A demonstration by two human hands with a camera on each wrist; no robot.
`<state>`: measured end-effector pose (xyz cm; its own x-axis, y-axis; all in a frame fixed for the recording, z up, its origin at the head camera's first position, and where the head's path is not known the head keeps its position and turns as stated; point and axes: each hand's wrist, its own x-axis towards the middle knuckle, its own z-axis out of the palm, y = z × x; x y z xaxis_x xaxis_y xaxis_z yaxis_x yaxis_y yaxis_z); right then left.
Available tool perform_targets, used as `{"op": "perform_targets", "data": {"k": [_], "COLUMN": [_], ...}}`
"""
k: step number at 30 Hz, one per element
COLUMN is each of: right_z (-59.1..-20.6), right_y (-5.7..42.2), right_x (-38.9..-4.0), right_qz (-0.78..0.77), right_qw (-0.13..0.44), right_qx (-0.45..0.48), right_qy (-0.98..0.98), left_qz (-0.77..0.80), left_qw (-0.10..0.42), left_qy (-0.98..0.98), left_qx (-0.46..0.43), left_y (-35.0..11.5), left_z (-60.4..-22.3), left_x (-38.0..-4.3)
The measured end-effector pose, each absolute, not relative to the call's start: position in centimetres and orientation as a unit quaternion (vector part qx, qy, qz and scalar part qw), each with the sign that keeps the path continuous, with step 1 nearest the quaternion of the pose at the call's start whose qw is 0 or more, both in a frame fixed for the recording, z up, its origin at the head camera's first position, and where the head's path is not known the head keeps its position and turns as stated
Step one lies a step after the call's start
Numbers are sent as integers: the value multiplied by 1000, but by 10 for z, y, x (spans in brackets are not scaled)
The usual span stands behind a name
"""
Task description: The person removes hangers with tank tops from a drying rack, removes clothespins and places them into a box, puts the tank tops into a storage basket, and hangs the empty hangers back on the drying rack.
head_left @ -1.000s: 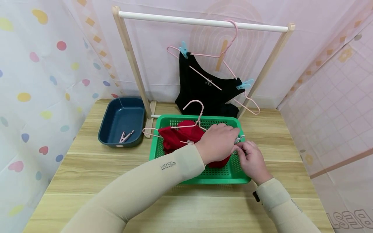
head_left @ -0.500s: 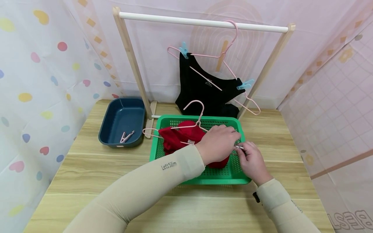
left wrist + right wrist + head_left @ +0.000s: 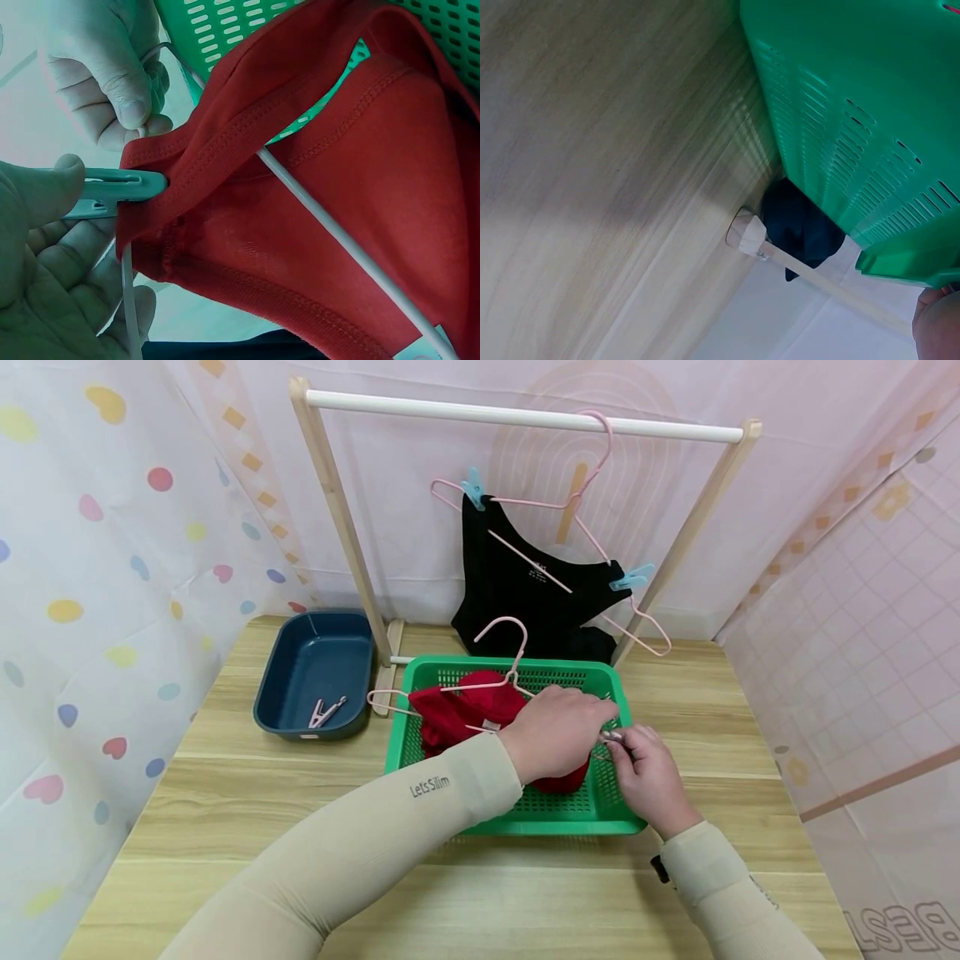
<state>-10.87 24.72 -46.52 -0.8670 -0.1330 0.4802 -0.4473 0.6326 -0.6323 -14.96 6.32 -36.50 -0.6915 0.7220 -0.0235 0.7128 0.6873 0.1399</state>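
A red tank top (image 3: 487, 706) lies bunched in the green basket (image 3: 412, 672), with a pink hanger (image 3: 519, 646) laid over it. In the left wrist view my left hand (image 3: 45, 247) pinches a light clothespin (image 3: 127, 186) between thumb and fingers. That clothespin grips the strap of the red tank top where the hanger passes. Just beyond it my right hand (image 3: 105, 67) pinches the looped end of the hanger. In the head view my left hand (image 3: 558, 731) hides much of the clothespin, and my right hand (image 3: 652, 777) is at the basket's right rim.
Behind the basket stands a rack with a white rail (image 3: 525, 417). A black tank top (image 3: 517, 585) hangs there on another pink hanger (image 3: 592, 485), held by two blue clothespins (image 3: 632, 578). At left, a dark blue tub (image 3: 273, 668) contains a pale pink clothespin (image 3: 325, 712).
The small light piece between my hands has tilted and come lower over the past second. My left hand has dipped slightly; my right hand has barely moved.
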Motion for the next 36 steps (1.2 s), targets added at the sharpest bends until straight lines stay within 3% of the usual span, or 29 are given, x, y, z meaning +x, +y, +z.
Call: {"op": "perform_targets", "data": {"k": [36], "right_z": [-467], "right_y": [246], "right_x": [-109], "right_qz": [390], "right_qw": [206], "right_qx": [175], "right_qy": [-880], "left_qz": [101], "left_qw": [17], "left_qy": [907], "left_qx": [407], "left_y": [60], "left_z": [-361], "left_x": [-150]}}
